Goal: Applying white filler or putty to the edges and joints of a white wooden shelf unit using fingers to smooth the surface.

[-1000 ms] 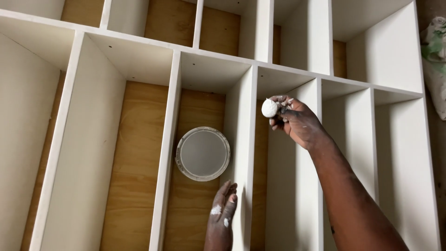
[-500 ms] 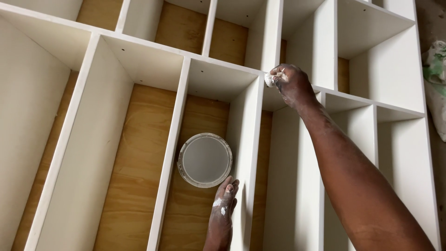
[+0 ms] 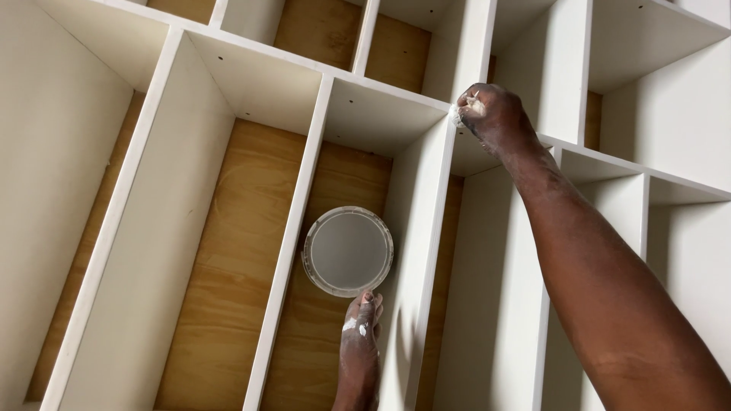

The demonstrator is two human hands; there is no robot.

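Right hand (image 3: 495, 118) is fisted tight around a small white pad (image 3: 457, 116), only a sliver showing, pressing it against the front edge of the white shelf unit (image 3: 426, 251) where an upright divider meets a cross shelf. Left hand (image 3: 359, 346), paint-smeared, holds nothing: fingers together and stretched out, tips touching the rim of the round white paint tub (image 3: 348, 250). The tub sits on the plywood backing (image 3: 228, 251) inside a tall compartment.

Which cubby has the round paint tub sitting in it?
The tall middle cubby with the brown wooden back; it alone holds the round tub, which the left hand touches. The other cubbies hold nothing.
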